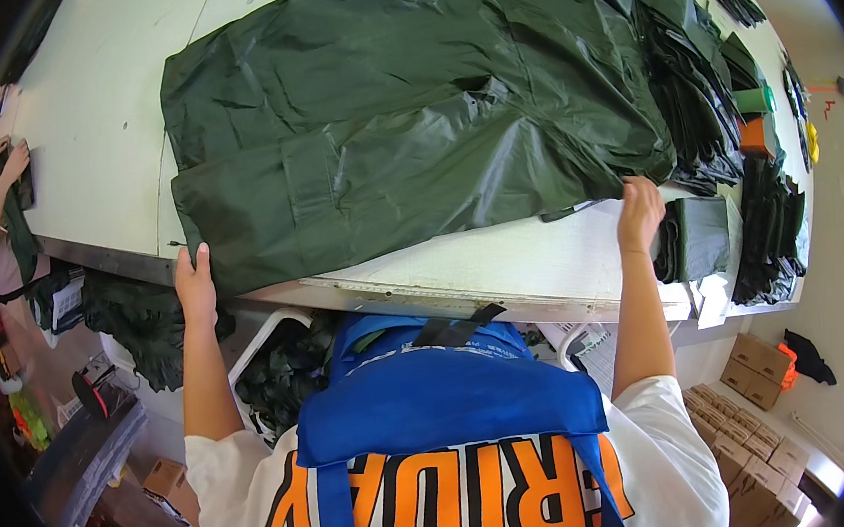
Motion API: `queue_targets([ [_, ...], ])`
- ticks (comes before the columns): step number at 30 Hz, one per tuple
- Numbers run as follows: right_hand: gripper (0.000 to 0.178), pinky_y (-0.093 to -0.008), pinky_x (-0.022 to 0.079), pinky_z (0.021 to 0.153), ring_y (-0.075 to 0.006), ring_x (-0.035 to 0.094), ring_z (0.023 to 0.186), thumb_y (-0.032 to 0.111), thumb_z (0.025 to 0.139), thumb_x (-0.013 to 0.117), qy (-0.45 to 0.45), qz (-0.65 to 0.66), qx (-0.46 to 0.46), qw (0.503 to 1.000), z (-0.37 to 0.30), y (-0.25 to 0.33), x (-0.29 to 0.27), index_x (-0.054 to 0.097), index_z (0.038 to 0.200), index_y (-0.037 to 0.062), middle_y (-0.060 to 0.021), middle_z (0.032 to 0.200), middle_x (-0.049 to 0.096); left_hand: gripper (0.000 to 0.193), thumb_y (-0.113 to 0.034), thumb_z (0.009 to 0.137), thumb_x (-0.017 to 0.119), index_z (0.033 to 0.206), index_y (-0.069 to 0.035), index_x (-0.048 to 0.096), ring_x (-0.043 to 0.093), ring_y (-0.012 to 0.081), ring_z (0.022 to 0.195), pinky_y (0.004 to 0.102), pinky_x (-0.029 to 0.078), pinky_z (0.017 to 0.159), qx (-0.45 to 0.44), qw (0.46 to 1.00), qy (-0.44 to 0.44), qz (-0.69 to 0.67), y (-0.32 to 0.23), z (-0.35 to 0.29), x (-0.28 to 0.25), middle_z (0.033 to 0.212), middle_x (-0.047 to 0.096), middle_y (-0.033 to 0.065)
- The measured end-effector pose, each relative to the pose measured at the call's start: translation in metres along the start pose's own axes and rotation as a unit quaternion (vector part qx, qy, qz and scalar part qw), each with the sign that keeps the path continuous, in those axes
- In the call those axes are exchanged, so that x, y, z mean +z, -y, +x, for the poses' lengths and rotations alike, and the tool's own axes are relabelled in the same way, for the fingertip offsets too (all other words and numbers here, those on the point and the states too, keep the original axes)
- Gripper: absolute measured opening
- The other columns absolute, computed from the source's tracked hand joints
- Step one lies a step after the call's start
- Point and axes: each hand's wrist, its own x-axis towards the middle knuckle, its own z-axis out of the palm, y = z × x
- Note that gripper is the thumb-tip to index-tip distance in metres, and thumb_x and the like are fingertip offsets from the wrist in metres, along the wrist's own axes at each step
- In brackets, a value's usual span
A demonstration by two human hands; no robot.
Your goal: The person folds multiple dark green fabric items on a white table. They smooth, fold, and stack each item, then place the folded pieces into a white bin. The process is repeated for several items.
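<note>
A dark green raincoat [381, 137] of shiny, creased fabric lies spread across the white table [503, 266], its near edge reaching the table's front. At its lower left corner, my left hand [195, 288] is closed on the hem between thumb and fingers. My right hand [641, 212] pinches the coat's near edge at the right end, fingers bent over the fabric. Between the hands that edge runs slanting up to the right. A small dark piece [573, 211] peeks out from under the coat beside my right hand.
Folded dark green garments [692, 79] are stacked along the table's right side, near a green roll [754, 101]. Another person's hands [12, 164] handle dark cloth at far left. Dark fabric [281, 376] hangs below the table edge. Cardboard boxes [748, 436] stand on the floor, right.
</note>
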Motion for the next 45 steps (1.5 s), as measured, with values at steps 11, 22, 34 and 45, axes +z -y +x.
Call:
queue_targets([
  [11,0.033,-0.0476,0.05,0.067,-0.0391,0.063,0.074,0.037,0.09,0.057,0.481,-0.026,0.112,0.869,0.006,0.026,-0.072,0.066,0.082,0.0064,-0.0202,0.077,0.065,0.033,-0.028,0.094,0.054,0.107,0.002,0.051,0.056,0.0479,0.09,0.048,0.046,0.08,0.131,0.921,0.187,0.317,-0.003,0.053,-0.04,0.094,0.061,0.0296],
  [22,0.048,-0.0427,0.028,0.109,-0.0315,0.036,0.133,0.033,0.09,0.057,0.204,-0.05,-0.134,0.968,0.147,0.086,0.049,0.048,0.133,0.0152,-0.0102,0.141,0.044,0.052,-0.043,0.094,0.046,0.143,-0.032,0.034,0.021,0.0324,0.141,0.0566,0.018,0.112,0.385,0.82,0.167,0.39,-0.203,0.098,0.126,0.154,0.022,0.005],
  [34,0.054,-0.0483,0.032,0.104,-0.0392,0.041,0.124,0.03,0.088,0.06,0.183,-0.056,-0.063,0.979,0.146,0.035,0.097,0.046,0.129,-0.0029,-0.0193,0.135,0.046,0.035,-0.024,0.088,0.062,0.118,-0.006,0.06,0.06,0.0208,0.093,0.0313,0.045,0.085,0.028,0.989,0.144,-0.028,-0.18,0.304,0.059,0.099,0.065,0.0115],
  [45,0.044,-0.0456,0.034,0.1,-0.0365,0.045,0.117,0.03,0.088,0.064,0.015,0.041,-0.015,0.999,0.254,0.02,0.123,0.053,0.119,0.0016,-0.0193,0.123,0.051,0.041,-0.012,0.085,0.063,0.125,-0.01,0.054,0.055,0.0281,0.11,0.0397,0.043,0.099,0.365,0.922,0.016,0.128,-0.29,0.18,0.167,0.119,0.057,0.0138],
])
